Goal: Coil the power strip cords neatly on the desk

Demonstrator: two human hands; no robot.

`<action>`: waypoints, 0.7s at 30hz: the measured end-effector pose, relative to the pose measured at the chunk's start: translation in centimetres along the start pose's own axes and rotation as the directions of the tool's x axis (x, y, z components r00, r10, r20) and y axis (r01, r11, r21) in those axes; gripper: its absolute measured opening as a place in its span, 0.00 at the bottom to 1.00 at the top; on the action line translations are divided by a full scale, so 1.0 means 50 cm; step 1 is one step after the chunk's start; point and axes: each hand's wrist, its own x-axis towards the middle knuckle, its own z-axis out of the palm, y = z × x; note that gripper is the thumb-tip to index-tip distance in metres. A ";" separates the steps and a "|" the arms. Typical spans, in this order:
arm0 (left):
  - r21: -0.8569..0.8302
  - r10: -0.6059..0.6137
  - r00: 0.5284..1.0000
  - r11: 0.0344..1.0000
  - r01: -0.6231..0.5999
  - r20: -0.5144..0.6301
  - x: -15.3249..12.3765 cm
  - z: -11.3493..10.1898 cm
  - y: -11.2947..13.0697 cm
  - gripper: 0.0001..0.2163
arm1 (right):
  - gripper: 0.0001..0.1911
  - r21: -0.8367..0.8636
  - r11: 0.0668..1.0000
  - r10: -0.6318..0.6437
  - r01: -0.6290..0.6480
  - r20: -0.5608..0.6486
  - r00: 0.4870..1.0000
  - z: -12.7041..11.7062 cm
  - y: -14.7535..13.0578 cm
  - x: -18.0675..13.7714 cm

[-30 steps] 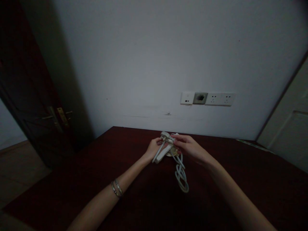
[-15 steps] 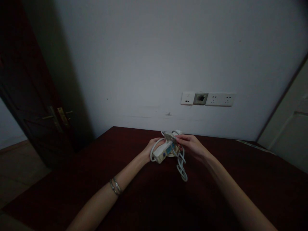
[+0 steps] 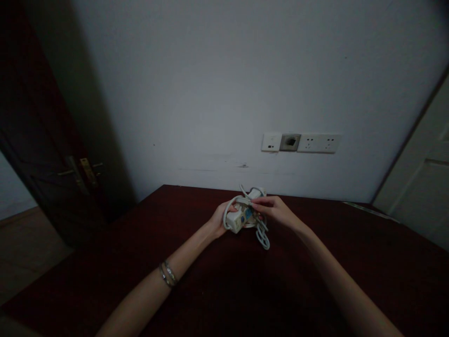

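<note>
A white power strip (image 3: 235,221) with blue patches on its side is held just above the dark red table. My left hand (image 3: 220,217) is wrapped round its left side. Pale grey cord (image 3: 262,236) is looped about the strip and hangs in a bundle off its right end. At the top of the strip, my right hand (image 3: 272,207) pinches the cord between thumb and fingers. Part of the strip's far end and the tips of my right fingers are hidden among the loops.
The dark red table (image 3: 189,201) runs back to a pale wall. A row of wall sockets (image 3: 317,143) sits above its back edge on the right. A dark door (image 3: 45,154) with a brass handle stands at left; a pale door (image 3: 421,178) is at right.
The strip has tilted in my left hand, and the cord loop on it has shifted. My right hand has moved slightly left with the cord. The hanging bundle sits a little higher.
</note>
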 end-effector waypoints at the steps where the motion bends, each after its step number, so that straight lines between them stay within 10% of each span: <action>1: 0.036 0.032 0.999 0.999 -0.031 -0.003 -0.001 0.000 0.003 0.19 | 0.17 -0.002 1.000 -0.013 0.013 0.002 1.000 -0.002 0.001 0.000; 7: 0.147 0.104 0.993 0.983 -0.112 0.063 -0.005 -0.007 0.024 0.26 | 0.28 0.089 0.991 -0.102 0.101 0.010 0.995 -0.006 0.006 -0.003; 21: 0.248 0.122 0.988 0.959 -0.141 0.090 -0.005 -0.022 0.038 0.38 | 0.16 -0.037 0.984 -0.169 0.176 0.140 0.976 0.005 -0.020 -0.019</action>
